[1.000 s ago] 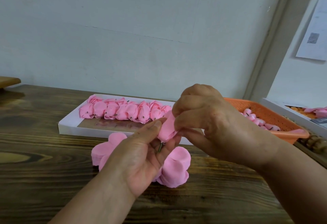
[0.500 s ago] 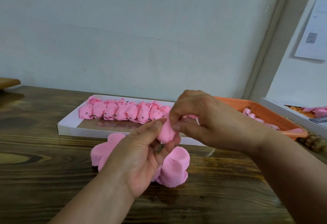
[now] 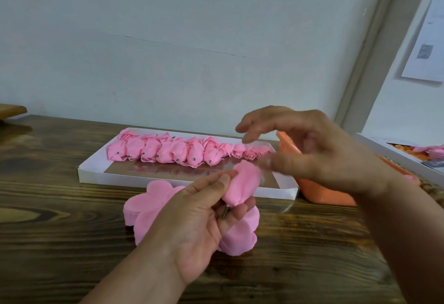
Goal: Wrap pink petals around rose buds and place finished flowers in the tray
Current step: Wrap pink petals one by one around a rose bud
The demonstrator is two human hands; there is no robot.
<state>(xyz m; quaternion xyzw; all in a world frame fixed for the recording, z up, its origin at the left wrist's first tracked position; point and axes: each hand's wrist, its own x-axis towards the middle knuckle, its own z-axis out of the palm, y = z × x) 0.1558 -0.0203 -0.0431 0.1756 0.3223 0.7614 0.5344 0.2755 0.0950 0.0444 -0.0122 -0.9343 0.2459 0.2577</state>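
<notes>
Two bare forearms, no sleeves visible on either. Left hand (image 3: 192, 227): no rings, no watch, no glove; short nails, thumbnail showing. Right hand (image 3: 319, 157): bare too, no jewellery, fingers motion-blurred so nail detail unclear. Wrists both uncovered. No bands or markings seen on either arm.

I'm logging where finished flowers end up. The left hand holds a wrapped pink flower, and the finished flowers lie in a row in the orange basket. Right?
Not quite. In the head view the row of finished flowers lies in the white tray, not the orange basket, which stands to the tray's right. The rest holds: the left hand holds a wrapped pink flower.
</notes>
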